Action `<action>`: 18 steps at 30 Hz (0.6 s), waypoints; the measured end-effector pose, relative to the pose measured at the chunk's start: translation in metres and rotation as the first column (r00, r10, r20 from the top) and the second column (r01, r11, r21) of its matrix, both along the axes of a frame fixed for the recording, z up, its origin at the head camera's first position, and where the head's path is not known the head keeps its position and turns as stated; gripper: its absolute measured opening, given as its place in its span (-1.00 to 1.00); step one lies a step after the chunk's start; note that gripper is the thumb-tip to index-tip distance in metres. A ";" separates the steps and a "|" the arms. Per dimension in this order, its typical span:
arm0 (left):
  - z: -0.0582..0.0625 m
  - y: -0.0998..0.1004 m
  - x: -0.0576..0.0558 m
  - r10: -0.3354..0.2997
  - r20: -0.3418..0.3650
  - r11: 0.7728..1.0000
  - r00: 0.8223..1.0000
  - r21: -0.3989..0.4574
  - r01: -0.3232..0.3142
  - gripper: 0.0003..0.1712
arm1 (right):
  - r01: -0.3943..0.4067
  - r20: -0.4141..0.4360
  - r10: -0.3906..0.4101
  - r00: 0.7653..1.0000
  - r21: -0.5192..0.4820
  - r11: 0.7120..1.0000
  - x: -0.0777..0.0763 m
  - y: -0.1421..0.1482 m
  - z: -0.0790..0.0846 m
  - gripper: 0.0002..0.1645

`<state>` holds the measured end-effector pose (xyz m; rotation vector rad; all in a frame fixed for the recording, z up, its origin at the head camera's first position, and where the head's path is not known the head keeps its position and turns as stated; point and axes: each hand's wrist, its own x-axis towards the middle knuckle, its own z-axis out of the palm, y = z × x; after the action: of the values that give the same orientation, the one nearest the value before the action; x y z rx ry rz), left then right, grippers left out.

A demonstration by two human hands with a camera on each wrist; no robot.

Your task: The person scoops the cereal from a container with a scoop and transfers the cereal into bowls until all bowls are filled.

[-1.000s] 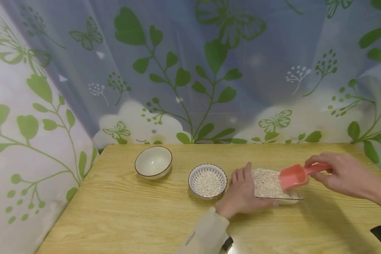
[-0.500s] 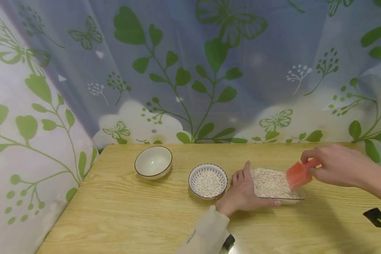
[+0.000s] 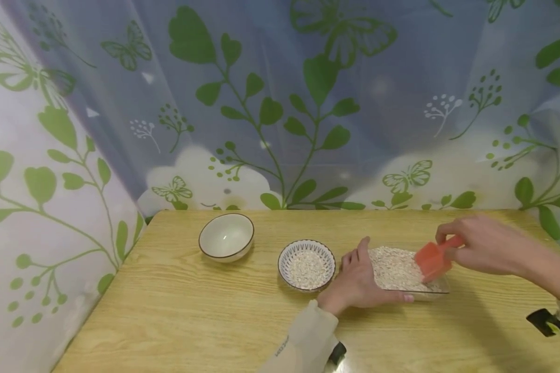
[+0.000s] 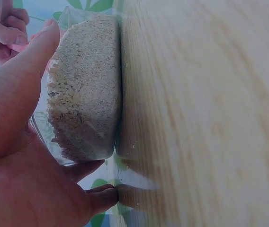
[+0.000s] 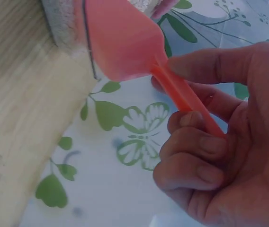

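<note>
At the table's right side, a clear rectangular container (image 3: 431, 296) holds pale flakes (image 3: 395, 267) that look like oats. My left hand (image 3: 354, 282) holds its left end, the thumb stretched along the near rim and the fingers at the end and far side. In the left wrist view, flakes (image 4: 87, 85) show through the container's side. My right hand (image 3: 487, 246) grips a pink-red scoop (image 3: 432, 260) by its handle, thumb and fingers wrapped round it in the right wrist view. The scoop's tilted blade (image 5: 122, 40) reaches into the flakes at the container's right end.
A patterned bowl (image 3: 288, 257) with similar flakes stands just left of my left hand. Farther left and back is a white bowl (image 3: 226, 237) with a dark rim. A leaf-and-butterfly curtain (image 3: 270, 155) rises behind the wooden table (image 3: 191, 316).
The scoop and right hand first shifted right, the blade tilting more steeply, then came slightly back left over the flakes. My left hand keeps its place on the container.
</note>
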<state>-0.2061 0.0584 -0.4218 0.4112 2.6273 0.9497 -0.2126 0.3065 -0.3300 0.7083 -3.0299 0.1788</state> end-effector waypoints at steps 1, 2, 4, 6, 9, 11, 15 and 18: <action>0.000 0.000 0.000 0.000 0.000 1.000 1.000 -0.001 0.000 0.55 | -0.007 0.000 0.007 1.000 -0.020 1.000 0.000 0.002 -0.002 -0.84; 0.000 0.000 0.000 -0.001 -0.002 1.000 1.000 -0.003 0.001 0.56 | -0.007 -0.001 0.007 1.000 -0.040 0.999 0.000 0.003 -0.004 -0.83; 0.001 -0.001 -0.001 -0.005 -0.006 1.000 1.000 -0.006 0.005 0.55 | -0.004 0.009 0.005 1.000 -0.079 0.997 0.000 0.006 -0.008 -0.82; 0.001 -0.001 -0.001 -0.011 -0.011 1.000 1.000 -0.007 0.011 0.55 | -0.004 0.026 0.007 1.000 -0.116 0.993 0.001 0.011 -0.014 -0.81; 0.000 -0.001 -0.001 -0.015 -0.015 1.000 1.000 -0.007 0.015 0.53 | 0.028 0.085 -0.014 0.996 -0.170 0.985 0.003 0.019 -0.023 -0.79; 0.000 -0.001 -0.001 -0.017 -0.017 1.000 1.000 -0.007 0.017 0.53 | 0.039 0.121 -0.013 0.993 -0.217 0.975 0.005 0.024 -0.031 -0.80; 0.000 -0.001 -0.001 -0.022 -0.020 1.000 1.000 -0.009 0.021 0.52 | 0.015 0.149 0.036 0.988 -0.328 0.944 0.009 0.036 -0.052 -0.78; 0.000 -0.002 -0.001 -0.023 -0.023 1.000 0.999 -0.010 0.023 0.52 | -0.034 0.092 0.073 0.993 -0.367 0.930 0.010 0.040 -0.066 -0.75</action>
<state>-0.2073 0.0566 -0.4222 0.4517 2.6409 0.9294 -0.2021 0.3469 -0.3961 0.7659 -2.9405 0.7803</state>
